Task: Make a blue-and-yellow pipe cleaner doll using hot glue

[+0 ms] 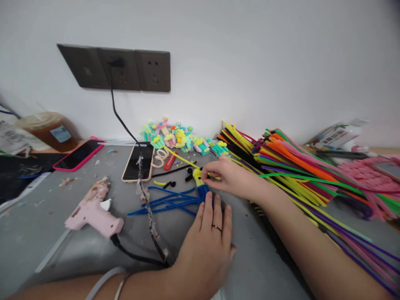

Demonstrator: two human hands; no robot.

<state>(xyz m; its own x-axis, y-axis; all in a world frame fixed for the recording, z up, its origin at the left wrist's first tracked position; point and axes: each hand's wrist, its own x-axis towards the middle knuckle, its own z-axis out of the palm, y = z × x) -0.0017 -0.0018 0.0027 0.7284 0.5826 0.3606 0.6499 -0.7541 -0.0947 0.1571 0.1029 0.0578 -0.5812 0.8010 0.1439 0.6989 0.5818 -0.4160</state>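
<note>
A small figure of yellow (197,174) and blue pipe cleaners (202,191) lies on the grey table in front of me. My left hand (208,246) rests flat, fingers stretched out, its fingertips at the blue part. Thumb and forefinger of my right hand (223,175) are pinched together at the figure's yellow top; the exact grip is partly hidden. One long yellow strand (179,156) runs from that top toward the back left. Loose blue pipe cleaners (168,204) spread to the left of my left fingertips, and short black curled pieces (189,174) lie beside the figure.
A pink glue gun (93,212) with a black cord (150,212) lies at left. Behind are two phones (136,162), a lidded drink cup (48,131) and a pile of finished pastel figures (184,139). Bundles of coloured pipe cleaners (290,162) fill the right, near a wall.
</note>
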